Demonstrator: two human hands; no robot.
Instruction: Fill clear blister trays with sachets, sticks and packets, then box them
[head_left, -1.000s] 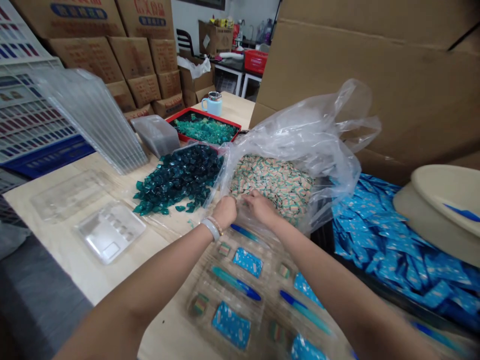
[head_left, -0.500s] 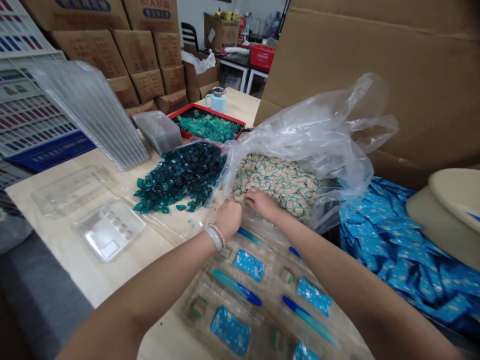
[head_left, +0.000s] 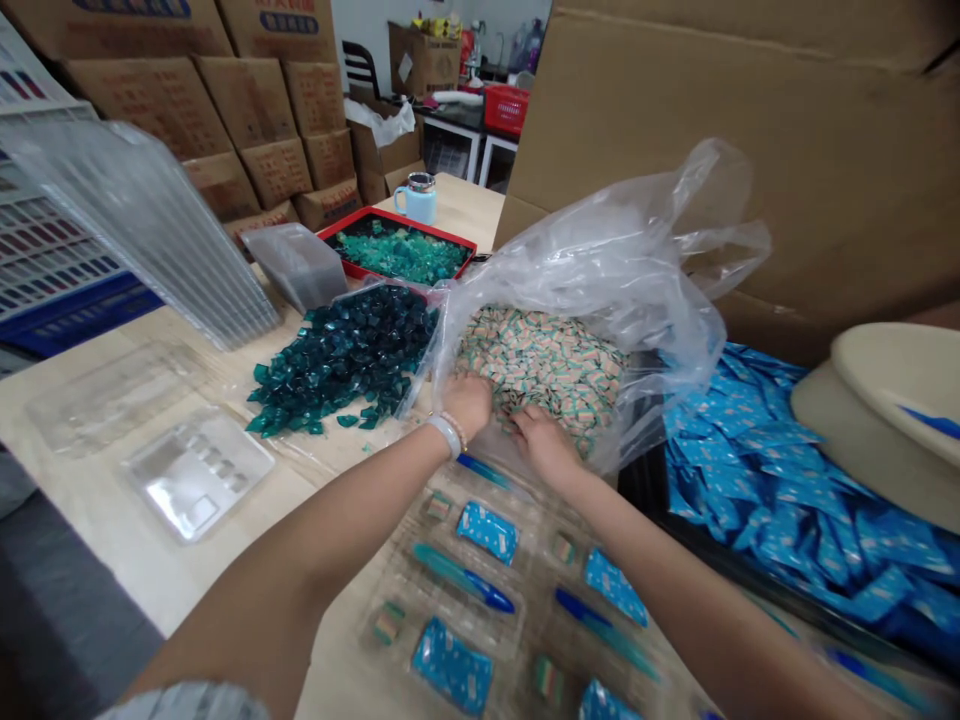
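Observation:
My left hand [head_left: 469, 405] rests at the near lip of a clear plastic bag [head_left: 600, 230], its fingers down among small beige-and-green sachets [head_left: 540, 365]. My right hand [head_left: 544, 445] is dug into the same sachets, with its fingers hidden among them. Left of the bag lies a heap of dark teal pods [head_left: 341, 360] on clear plastic. Nearer me, a clear blister tray [head_left: 480, 640] holds blue sachets, blue-and-teal sticks and small packets, below both hands.
A red tray of lighter teal pods [head_left: 397, 250] and a pale blue mug [head_left: 418, 198] stand behind on the wooden table [head_left: 225, 590]. Stacked clear trays [head_left: 142, 230] lie left, loose blue sachets [head_left: 787, 500] right, a beige basin [head_left: 885, 400] beyond them, cardboard boxes behind.
My left hand has moved farther into the bag's lip, and my right hand has shifted nearer me, down into the sachets. The whole view has swung slightly.

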